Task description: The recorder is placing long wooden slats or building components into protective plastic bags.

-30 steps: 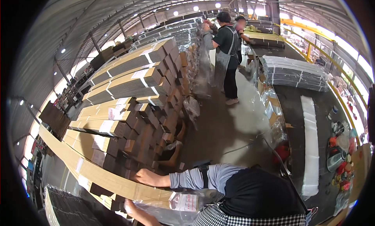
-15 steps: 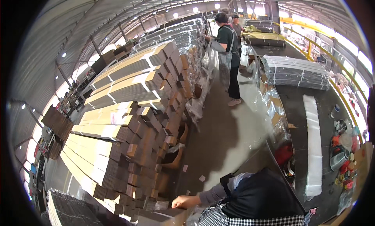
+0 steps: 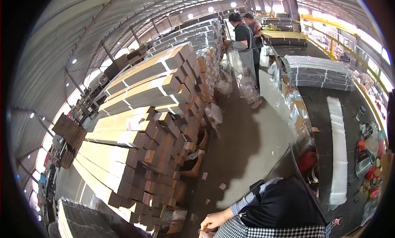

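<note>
At the lower edge, my right hand reaches out leftward from a grey sleeve cuff with a dark band on it. Its fingers are curled down and closed, and what they hold, if anything, is hidden. Just below them a small skin-coloured patch is cut off by the frame; it may be part of my left hand, whose fingers do not show clearly. A black-and-white checked apron lies close under the forearm. Left of the hand stand stacked long cardboard bundles, with crumpled clear film at their near end.
Two people stand in the aisle, one beside loose plastic film. Right is a dark table with a white strip, a wrapped bundle and jars. Dark stacked sheets stand front left.
My right hand has moved right and down, away from the cardboard bundles toward the apron. The whole view has shifted slightly. The nearer person has turned, with film hanging beside them.
</note>
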Demonstrator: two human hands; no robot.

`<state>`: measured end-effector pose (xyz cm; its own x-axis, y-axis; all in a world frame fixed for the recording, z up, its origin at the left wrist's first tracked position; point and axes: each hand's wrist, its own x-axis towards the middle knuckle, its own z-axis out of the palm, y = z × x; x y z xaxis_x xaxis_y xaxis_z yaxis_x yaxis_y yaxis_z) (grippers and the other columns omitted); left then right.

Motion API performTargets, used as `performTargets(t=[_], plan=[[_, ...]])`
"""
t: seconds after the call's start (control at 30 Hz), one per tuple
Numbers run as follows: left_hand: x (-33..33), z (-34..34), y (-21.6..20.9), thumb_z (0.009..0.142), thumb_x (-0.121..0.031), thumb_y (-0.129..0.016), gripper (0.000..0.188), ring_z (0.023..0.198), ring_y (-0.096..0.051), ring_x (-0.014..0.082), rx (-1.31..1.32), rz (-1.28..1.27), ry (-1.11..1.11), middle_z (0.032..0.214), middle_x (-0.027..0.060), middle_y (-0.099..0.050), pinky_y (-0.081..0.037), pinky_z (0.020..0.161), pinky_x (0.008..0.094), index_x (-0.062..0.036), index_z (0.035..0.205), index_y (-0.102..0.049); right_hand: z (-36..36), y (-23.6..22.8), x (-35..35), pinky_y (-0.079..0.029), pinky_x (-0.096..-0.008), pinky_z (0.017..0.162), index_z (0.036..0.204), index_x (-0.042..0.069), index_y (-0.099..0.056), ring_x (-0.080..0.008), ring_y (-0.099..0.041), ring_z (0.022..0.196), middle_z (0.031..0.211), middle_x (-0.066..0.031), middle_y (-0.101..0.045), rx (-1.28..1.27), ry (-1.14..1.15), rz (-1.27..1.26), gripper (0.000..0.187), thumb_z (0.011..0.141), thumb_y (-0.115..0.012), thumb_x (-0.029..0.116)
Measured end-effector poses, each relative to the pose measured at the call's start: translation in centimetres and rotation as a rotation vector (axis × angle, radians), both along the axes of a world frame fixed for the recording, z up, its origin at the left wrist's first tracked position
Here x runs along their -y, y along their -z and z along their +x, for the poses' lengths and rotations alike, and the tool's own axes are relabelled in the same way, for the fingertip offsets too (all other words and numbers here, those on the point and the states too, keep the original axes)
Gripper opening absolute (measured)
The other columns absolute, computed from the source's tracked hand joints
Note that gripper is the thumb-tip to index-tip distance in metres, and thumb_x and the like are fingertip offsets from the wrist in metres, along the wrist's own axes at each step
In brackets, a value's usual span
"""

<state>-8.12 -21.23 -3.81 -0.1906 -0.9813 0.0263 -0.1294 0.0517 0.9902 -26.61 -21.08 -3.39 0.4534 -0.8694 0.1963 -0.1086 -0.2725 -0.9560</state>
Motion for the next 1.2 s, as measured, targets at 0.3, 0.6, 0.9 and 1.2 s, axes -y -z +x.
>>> performTargets(t=[0.3, 0.6, 0.9, 1.2], plan=[[1.4, 0.1, -0.1, 0.086, -0.005, -0.064, 0.026, 0.061, -0.044, 0.013, 0.12, 0.008, 0.092, 0.081, 0.009, -0.063, -0.044, 0.058, 0.0267, -0.0011, 0.112, -0.062, 0.6, 2.3, 2.0, -0.048, -0.0367, 0.075, 0.118, 0.007, -0.062, -0.0217, -0.064, 0.087, 0.098, -0.0103, -0.068, -0.15, -0.094, 0.265, 0.035, 0.083, -0.055, 0.004], [2.1, -0.3, -0.3, 0.086, -0.005, -0.064, 0.024, 0.06, -0.044, 0.0134, 0.193, 0.013, 0.172, 0.08, 0.0093, -0.063, -0.044, 0.058, 0.0271, -0.001, 0.109, -0.062, 0.6, 4.2, 3.1, -0.048, -0.0387, 0.085, 0.124, 0.008, -0.06, -0.0258, -0.062, 0.099, 0.109, -0.0121, -0.066, -0.203, -0.147, 0.421, 0.044, 0.08, -0.057, 0.004], [2.7, -0.7, -0.5, 0.086, -0.006, -0.064, 0.022, 0.06, -0.044, 0.0137, 0.244, 0.014, 0.236, 0.078, 0.0096, -0.062, -0.044, 0.058, 0.0275, -0.0008, 0.107, -0.063, 0.6, 6.2, 4.0, -0.048, -0.0407, 0.094, 0.13, 0.009, -0.057, -0.0298, -0.06, 0.111, 0.121, -0.0139, -0.064, -0.232, -0.19, 0.552, 0.053, 0.077, -0.058, 0.004], [2.9, -0.3, -0.6, 0.086, -0.006, -0.064, 0.02, 0.059, -0.044, 0.014, 0.293, 0.019, 0.28, 0.077, 0.0098, -0.062, -0.044, 0.058, 0.0279, -0.0007, 0.105, -0.063, 0.5, 5.8, 4.2, -0.049, -0.0412, 0.096, 0.131, 0.01, -0.057, -0.0312, -0.061, 0.113, 0.124, -0.0148, -0.064, -0.256, -0.2, 0.506, 0.055, 0.076, -0.058, 0.004]])
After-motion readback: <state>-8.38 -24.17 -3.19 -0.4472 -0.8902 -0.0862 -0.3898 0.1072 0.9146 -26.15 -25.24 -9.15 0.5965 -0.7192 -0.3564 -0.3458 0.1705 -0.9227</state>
